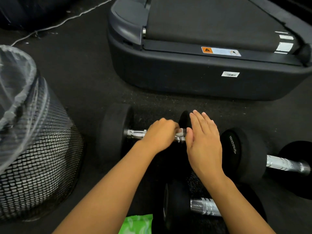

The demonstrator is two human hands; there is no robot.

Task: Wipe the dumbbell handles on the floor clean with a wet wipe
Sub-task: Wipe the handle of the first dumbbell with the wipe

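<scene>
Three black dumbbells with chrome handles lie on the dark rubber floor. On the handle [135, 133] of the far dumbbell [113, 132], my left hand [160, 134] is closed around a white wet wipe [180, 131], of which only a scrap shows. My right hand [202, 142] lies flat, fingers extended, over that dumbbell's right head, holding nothing. A second dumbbell [243, 152] lies to the right, its handle [285, 164] bare. The third dumbbell [175, 205] is near me, its handle [204, 206] partly behind my right forearm.
A black mesh waste bin [38, 166] with a clear liner stands at the left. The rear end of a dark treadmill [194, 78] sits just beyond the dumbbells. A green wipe packet [136, 224] lies at the bottom edge. A white cable [50, 26] crosses the floor far left.
</scene>
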